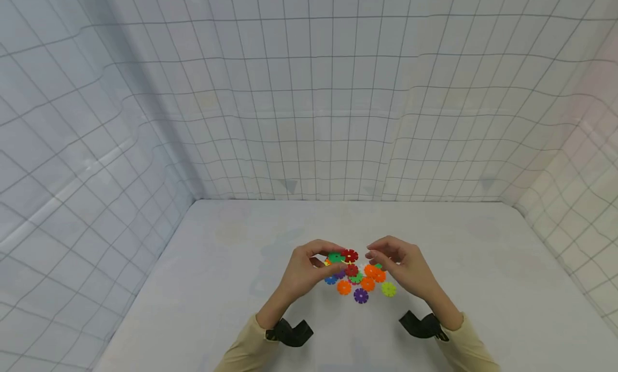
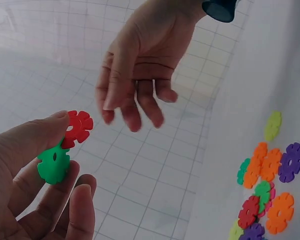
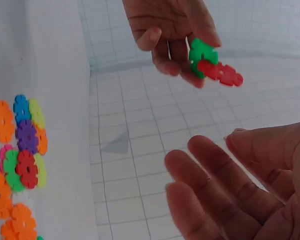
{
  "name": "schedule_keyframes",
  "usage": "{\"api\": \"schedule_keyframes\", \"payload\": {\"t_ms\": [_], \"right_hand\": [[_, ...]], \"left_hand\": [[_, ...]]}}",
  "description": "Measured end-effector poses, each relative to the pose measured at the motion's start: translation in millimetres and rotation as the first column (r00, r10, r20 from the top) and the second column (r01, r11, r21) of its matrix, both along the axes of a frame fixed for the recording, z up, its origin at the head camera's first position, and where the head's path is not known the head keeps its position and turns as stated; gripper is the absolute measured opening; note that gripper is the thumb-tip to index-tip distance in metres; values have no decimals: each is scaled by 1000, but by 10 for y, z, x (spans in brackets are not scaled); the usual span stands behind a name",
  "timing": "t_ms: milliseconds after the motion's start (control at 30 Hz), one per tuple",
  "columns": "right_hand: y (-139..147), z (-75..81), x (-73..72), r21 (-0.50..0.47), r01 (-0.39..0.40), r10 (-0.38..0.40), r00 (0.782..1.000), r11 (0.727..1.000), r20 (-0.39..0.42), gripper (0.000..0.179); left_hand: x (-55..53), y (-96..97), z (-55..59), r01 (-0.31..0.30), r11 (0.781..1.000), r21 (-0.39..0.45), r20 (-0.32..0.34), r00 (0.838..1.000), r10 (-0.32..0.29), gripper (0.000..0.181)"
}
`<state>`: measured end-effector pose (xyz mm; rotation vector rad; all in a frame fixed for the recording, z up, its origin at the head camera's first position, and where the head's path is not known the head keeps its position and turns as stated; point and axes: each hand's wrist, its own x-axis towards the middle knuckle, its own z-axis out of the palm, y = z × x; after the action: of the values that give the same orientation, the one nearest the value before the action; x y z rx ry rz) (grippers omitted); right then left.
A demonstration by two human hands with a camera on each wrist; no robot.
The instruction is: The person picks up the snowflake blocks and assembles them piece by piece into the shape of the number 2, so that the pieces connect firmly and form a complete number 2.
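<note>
My left hand (image 1: 305,270) pinches a green flower-shaped plastic disc (image 2: 52,169) between thumb and fingers. A red flower-shaped disc (image 2: 81,129) is slotted into it and sticks out beyond the thumb. Both are held up over the table. Facing them a short way off, my right hand (image 1: 404,262) has loosely bent fingers with nothing between them. Below the hands lies a loose pile of similar discs, among them an orange disc (image 1: 344,287), a purple disc (image 1: 361,296) and a yellow-green disc (image 1: 388,289). Part of the pile is hidden behind the left hand in the head view.
The white table (image 1: 217,297) spreads out around the pile. White sheeting with a grey grid (image 1: 328,109) encloses it at the back and sides. A black band (image 1: 289,333) is on the left wrist, another black band (image 1: 422,326) on the right.
</note>
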<state>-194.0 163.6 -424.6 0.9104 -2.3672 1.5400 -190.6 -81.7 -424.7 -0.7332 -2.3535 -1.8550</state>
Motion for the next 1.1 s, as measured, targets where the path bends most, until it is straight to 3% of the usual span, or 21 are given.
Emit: {"api": "schedule_keyframes", "payload": {"t_ms": [100,167,300,367,467,567,667,900,1100], "right_hand": [[113,-100,-62,121,24,-34,996,992,86,9],[188,-170,-92,233,25,-59,988,972,140,11],[299,-306,-117,431,48,-148,968,901,202,16],[330,-350,-120,494,73,-216,947,867,238,22],[356,-390,-124,568,96,-295,916,817,270,31],[374,-409,-129,614,82,-314,908,785,279,34],[387,-439,-136,621,59,-291,915,781,279,33],[386,-506,-136,571,24,-222,934,821,281,25],[328,-517,-131,594,47,-254,929,803,270,30]], "left_hand": [[-2,-5,25,-14,1000,-16,21,1000,14,24],[23,-2,76,-23,999,-26,28,999,24,23],[104,1,231,-24,999,-39,32,999,26,22],[142,0,298,-18,999,-34,17,1000,19,21],[154,-1,319,-18,999,-27,8,1000,18,21],[161,-2,338,-25,999,-24,9,1000,25,21],[161,-7,342,-31,999,-25,17,999,32,22],[167,-5,364,-54,998,-27,19,998,54,22],[180,-11,379,-61,998,-16,59,996,62,22]]}}
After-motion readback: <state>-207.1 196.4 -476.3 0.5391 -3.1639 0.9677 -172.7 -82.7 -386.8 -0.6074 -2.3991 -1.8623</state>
